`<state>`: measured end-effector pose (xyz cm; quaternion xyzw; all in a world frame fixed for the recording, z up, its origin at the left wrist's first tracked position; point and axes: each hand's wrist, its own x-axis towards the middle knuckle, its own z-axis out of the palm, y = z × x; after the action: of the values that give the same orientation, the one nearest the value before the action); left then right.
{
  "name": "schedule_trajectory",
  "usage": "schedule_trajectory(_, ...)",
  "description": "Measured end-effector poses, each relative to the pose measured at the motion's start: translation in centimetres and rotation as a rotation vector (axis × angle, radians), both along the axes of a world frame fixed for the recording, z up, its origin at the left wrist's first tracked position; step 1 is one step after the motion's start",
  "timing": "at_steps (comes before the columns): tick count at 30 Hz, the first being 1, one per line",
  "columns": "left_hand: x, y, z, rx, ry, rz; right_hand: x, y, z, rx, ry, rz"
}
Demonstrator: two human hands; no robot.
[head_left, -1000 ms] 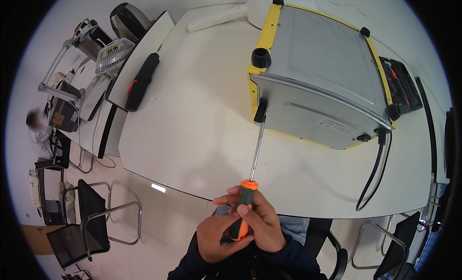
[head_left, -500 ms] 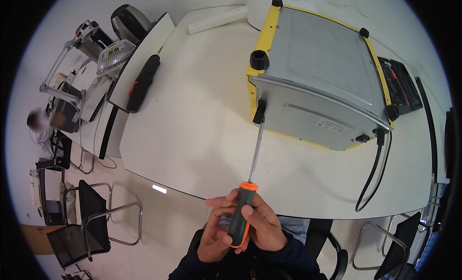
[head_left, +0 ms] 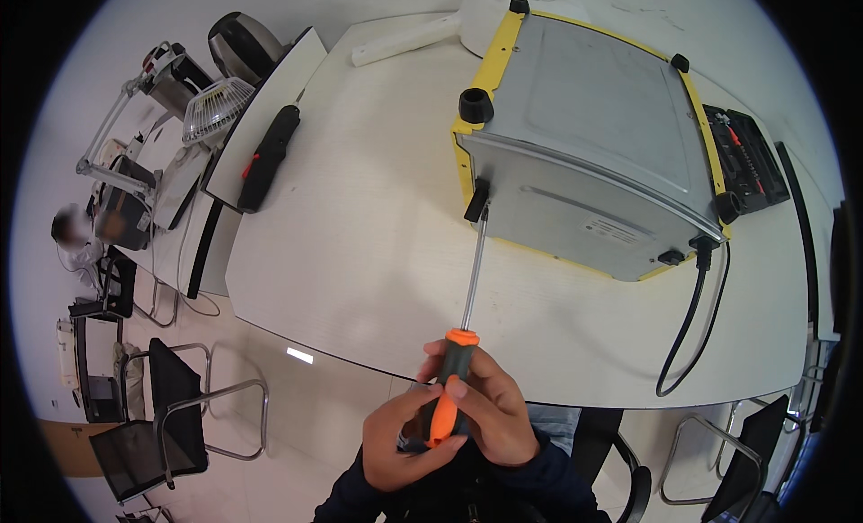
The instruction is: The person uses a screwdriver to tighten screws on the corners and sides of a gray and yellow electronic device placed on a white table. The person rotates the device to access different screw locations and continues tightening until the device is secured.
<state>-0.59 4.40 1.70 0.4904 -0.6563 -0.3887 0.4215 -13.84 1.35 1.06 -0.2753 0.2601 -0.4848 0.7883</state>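
A long screwdriver [head_left: 461, 352] with a dark grey and orange handle is held in both of my hands near the table's front edge. My left hand [head_left: 395, 438] is closed on the rear of the handle, its thumb pressed along the side. The fingers of my right hand [head_left: 497, 415] wrap the handle from the other side, thumb on top. Away from me, the shaft reaches up to a small black fitting [head_left: 476, 201] on the side of a grey metal box with yellow edges [head_left: 593, 118]. Whether the tip sits in a screw is too small to tell.
The box has black feet [head_left: 475, 106] facing up and a plugged-in black power cord [head_left: 697, 325]. A black power screwdriver [head_left: 270, 159] lies at left. An open tool case [head_left: 746, 159] sits right, behind the box. A white long-handled object [head_left: 409, 39] is at the back.
The screwdriver handle has turned, showing more orange on top. My left fingers have closed around it. The box has shifted slightly left and tilted a little.
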Motion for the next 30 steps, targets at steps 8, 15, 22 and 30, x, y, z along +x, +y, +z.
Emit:
schedule_trajectory(8,0.6,0.9,-2.3,0.014,0.033,-0.043,0.1,-0.1,-0.4,0.14,0.013,-0.037)
schedule_trajectory(15,0.2,0.7,-1.0,0.49,0.594,-0.103,0.3,-0.1,-0.7,0.264,-0.201,-0.004)
schedule_trajectory(22,1.0,0.2,-1.4,0.33,0.415,-0.091,0.4,-0.4,-0.4,0.2,-0.15,-0.001)
schedule_trajectory(30,-0.5,0.3,-0.4,-0.29,-0.543,0.092,0.3,-0.7,-0.7,0.184,-0.143,0.016)
